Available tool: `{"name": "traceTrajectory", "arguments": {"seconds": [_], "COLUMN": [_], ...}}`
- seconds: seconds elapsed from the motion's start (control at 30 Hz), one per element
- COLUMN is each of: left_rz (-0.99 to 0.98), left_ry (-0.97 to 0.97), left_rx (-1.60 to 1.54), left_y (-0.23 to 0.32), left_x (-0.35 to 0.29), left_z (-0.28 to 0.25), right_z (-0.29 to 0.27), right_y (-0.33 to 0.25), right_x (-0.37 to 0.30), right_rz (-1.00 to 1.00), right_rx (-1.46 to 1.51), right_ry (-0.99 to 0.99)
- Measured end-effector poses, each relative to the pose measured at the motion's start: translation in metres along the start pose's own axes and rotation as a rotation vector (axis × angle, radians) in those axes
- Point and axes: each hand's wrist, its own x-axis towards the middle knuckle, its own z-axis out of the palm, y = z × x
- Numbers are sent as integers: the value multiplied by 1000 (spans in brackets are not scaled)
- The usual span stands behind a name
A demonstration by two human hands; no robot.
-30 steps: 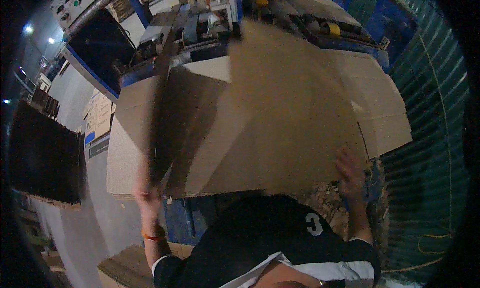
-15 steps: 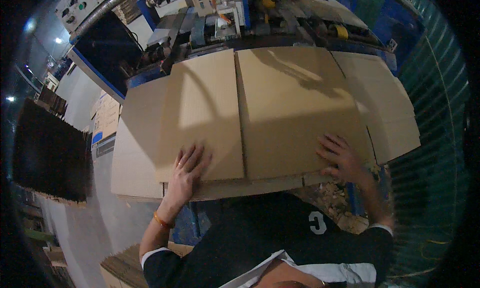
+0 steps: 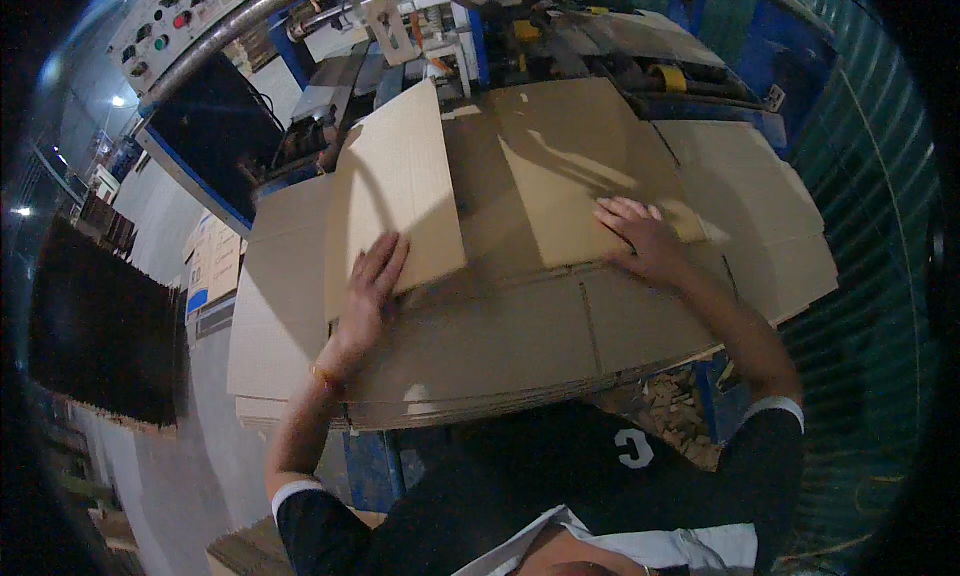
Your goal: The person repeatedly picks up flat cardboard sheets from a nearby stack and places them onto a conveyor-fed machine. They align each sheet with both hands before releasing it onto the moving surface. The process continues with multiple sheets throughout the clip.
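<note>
A flat brown cardboard sheet (image 3: 500,206) with creased flaps lies on top of a stack of the same sheets (image 3: 480,346). My left hand (image 3: 372,281) presses flat on the sheet's left flap (image 3: 395,186), which tilts upward. My right hand (image 3: 640,238) lies spread on the right flap (image 3: 590,166). The sheet's far edge sits at the mouth of a blue machine (image 3: 600,26). Both hands have their fingers apart and grasp nothing.
A control panel with coloured buttons (image 3: 170,26) hangs at the upper left. A dark stack of board (image 3: 100,326) stands on the left. Cardboard scraps (image 3: 680,406) litter the floor under the stack. A green corrugated wall (image 3: 870,226) runs along the right.
The raised cardboard sheet came down flat on the stack, then slid away from me toward the machine. Both hands moved forward with it, and the left flap has lifted.
</note>
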Motion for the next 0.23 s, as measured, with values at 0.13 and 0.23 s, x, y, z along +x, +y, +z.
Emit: {"name": "traceTrajectory", "arguments": {"seconds": [0.13, 0.23], "left_rz": [-7, -24], "left_ry": [75, 140], "left_rx": [-51, -26], "left_y": [-41, -70], "left_x": [38, 69], "left_z": [14, 28], "right_z": [9, 13], "right_y": [5, 23], "right_x": [39, 65], "right_rz": [125, 72], "right_rx": [-14, 78], "right_ry": [-109, -12]}}
